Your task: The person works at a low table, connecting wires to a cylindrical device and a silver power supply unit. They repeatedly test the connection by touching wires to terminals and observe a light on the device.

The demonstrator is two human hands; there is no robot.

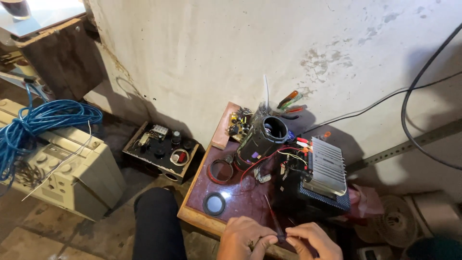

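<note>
Wire (271,212) over maroon table (240,200) (stained wall (231,53))

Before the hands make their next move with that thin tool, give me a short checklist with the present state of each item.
1. Both hands on the tool: ok. The left hand and right hand pinch the thin dark screwdriver near its lower end.
2. Tool tip free: cannot tell; the upper end is too thin to trace against the table top.
3. Loose red wire away from the hands: ok; it lies further up the small table.
4. Black cylindrical part steady: ok; it rests leaning among the wires.
5. Finned amplifier unit on the table: ok.
6. Round lens away from the hands: ok.
</note>
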